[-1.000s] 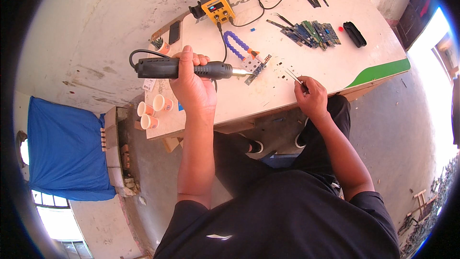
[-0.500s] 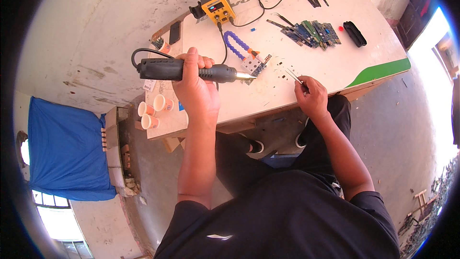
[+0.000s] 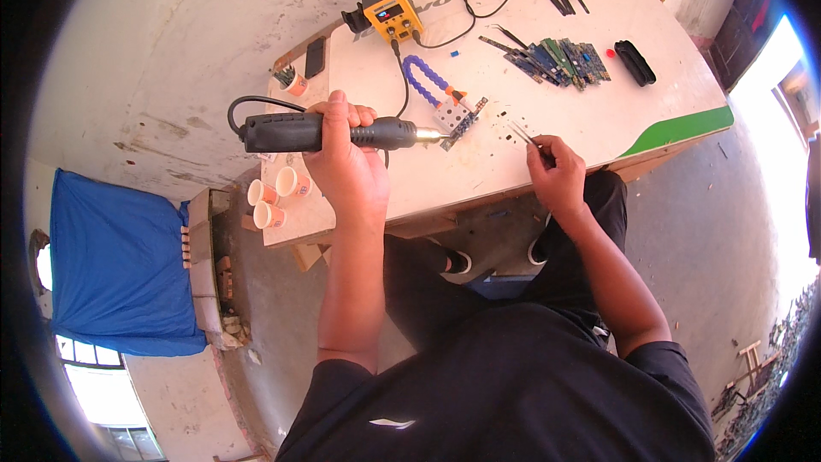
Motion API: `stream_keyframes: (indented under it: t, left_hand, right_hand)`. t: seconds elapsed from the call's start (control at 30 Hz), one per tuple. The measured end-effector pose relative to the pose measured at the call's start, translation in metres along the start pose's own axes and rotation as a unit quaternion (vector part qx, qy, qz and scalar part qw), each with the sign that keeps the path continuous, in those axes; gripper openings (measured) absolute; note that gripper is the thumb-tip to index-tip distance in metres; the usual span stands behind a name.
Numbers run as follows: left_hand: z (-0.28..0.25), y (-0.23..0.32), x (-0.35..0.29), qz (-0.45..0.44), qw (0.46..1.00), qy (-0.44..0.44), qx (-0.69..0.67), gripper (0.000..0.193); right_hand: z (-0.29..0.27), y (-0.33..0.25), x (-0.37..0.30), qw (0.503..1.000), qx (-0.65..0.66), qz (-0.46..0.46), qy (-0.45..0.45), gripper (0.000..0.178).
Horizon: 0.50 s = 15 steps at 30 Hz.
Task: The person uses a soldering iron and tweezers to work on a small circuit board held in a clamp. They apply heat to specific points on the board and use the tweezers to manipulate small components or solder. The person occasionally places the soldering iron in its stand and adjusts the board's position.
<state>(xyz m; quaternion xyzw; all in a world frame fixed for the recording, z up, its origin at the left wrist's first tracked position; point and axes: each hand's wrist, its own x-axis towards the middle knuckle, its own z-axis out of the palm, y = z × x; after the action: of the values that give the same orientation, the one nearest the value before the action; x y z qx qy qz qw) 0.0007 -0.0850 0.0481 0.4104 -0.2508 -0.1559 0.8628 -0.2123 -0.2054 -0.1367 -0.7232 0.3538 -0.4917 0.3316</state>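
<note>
My left hand (image 3: 346, 150) is wrapped round a black hot air gun (image 3: 286, 132), its metal nozzle pointing right. The nozzle tip is at a small circuit board (image 3: 464, 125); whether it touches, I cannot tell. A metal clamp with blue segmented arms (image 3: 419, 71) stands at the board's far side. In my right hand (image 3: 558, 173) is a pair of tweezers (image 3: 522, 133), closed in my fingers, with the points toward several tiny dark chips (image 3: 506, 127) scattered on the table. The tweezers are apart from the board.
A yellow and black soldering station (image 3: 391, 10) stands at the back with its cables. Right of it lie a pile of circuit boards (image 3: 560, 62), a black case (image 3: 634, 62) and a red cap. Paper cups (image 3: 292, 181) and a phone (image 3: 315, 57) are on the left of the white table (image 3: 650, 111).
My left hand and the hot air gun have shifted slightly left and down. My right hand keeps nearly the same place with the tweezers. The whole view has moved a little.
</note>
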Motion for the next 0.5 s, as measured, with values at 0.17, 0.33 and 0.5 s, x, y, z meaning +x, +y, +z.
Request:
stream_keyframes:
  t: [0.17, 0.33, 0.5]
  left_hand:
    - [-0.004, 0.0, -0.001, 0.013, 1.0, 0.004, 0.001, 0.022]
    - [-0.002, 0.0, 0.0, 0.01, 1.0, -0.007, -0.009, 0.021]
    - [-0.001, 0.001, 0.0, 0.012, 1.0, -0.002, -0.008, 0.02]
  right_hand:
    - [0.015, -0.061, -0.005, 0.998, 0.047, -0.022, -0.042, 0.01]
    - [0.028, -0.069, 0.001, 0.996, 0.051, -0.046, -0.054, 0.01]
    - [0.032, -0.069, 0.0, 0.995, 0.028, -0.059, -0.071, 0.01]
